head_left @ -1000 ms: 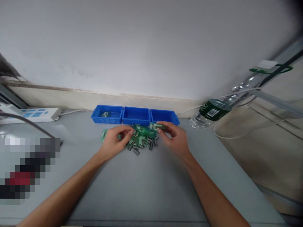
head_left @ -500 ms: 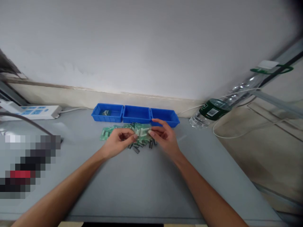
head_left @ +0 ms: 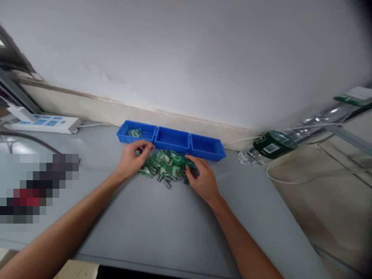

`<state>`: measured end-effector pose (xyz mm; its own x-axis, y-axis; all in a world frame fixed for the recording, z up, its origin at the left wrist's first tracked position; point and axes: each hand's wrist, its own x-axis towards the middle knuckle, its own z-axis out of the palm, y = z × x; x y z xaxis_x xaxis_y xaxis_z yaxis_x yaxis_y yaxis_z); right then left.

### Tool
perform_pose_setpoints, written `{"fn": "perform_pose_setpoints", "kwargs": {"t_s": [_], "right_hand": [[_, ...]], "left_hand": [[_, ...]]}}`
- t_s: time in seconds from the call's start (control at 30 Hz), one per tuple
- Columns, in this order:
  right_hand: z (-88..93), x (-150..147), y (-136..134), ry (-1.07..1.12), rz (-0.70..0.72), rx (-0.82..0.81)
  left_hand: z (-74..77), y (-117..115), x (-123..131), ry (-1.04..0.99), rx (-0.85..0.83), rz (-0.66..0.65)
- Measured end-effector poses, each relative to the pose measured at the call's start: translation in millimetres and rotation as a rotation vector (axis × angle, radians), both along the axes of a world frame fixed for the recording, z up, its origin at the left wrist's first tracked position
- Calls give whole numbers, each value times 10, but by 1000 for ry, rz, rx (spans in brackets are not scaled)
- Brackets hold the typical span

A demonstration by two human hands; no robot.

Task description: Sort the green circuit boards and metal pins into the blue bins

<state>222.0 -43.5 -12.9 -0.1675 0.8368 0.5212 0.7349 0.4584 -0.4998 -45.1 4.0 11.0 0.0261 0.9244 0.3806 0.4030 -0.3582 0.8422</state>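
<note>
A pile of small green circuit boards and dark parts point(head_left: 166, 167) lies on the grey table point(head_left: 162, 228) in front of three blue bins. My left hand point(head_left: 132, 159) rests at the pile's left edge, fingers curled with the tips pressed together near the left bin point(head_left: 136, 132), which has a few pieces inside. My right hand point(head_left: 202, 179) lies on the pile's right edge with fingers bent over the parts; what they hold, if anything, is hidden. The middle bin point(head_left: 172, 139) and right bin point(head_left: 207, 147) look bare inside.
A white power strip point(head_left: 43, 123) lies at the far left by the wall. A clear water bottle point(head_left: 276, 145) lies on its side at the right, with white cables beside it. A blurred-out patch covers the left of the table.
The view shifted. My left hand moved left and back toward the left bin. My right hand dropped from the pile's top onto its right edge.
</note>
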Motion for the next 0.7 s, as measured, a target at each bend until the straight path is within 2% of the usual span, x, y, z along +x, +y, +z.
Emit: {"fn": "perform_pose_setpoints", "kwargs": {"t_s": [0.1,0.23,0.5,0.6,0.7], "right_hand": [[21,-28,8,-1,19,35],[30,-72,17,-68,89,49],[-7,-72,47,-151,140,29],[57,-48,35,-125,125,98],[155,-39,1,-6,75,206]], "left_hand": [[-10,-67,37,221,248,-154],[-31,-129,95,373,400,-288],[-65,-168,133,500,458,-351],[-36,-183,143,525,454,-356],[18,-207,161,486,433,-364]]}}
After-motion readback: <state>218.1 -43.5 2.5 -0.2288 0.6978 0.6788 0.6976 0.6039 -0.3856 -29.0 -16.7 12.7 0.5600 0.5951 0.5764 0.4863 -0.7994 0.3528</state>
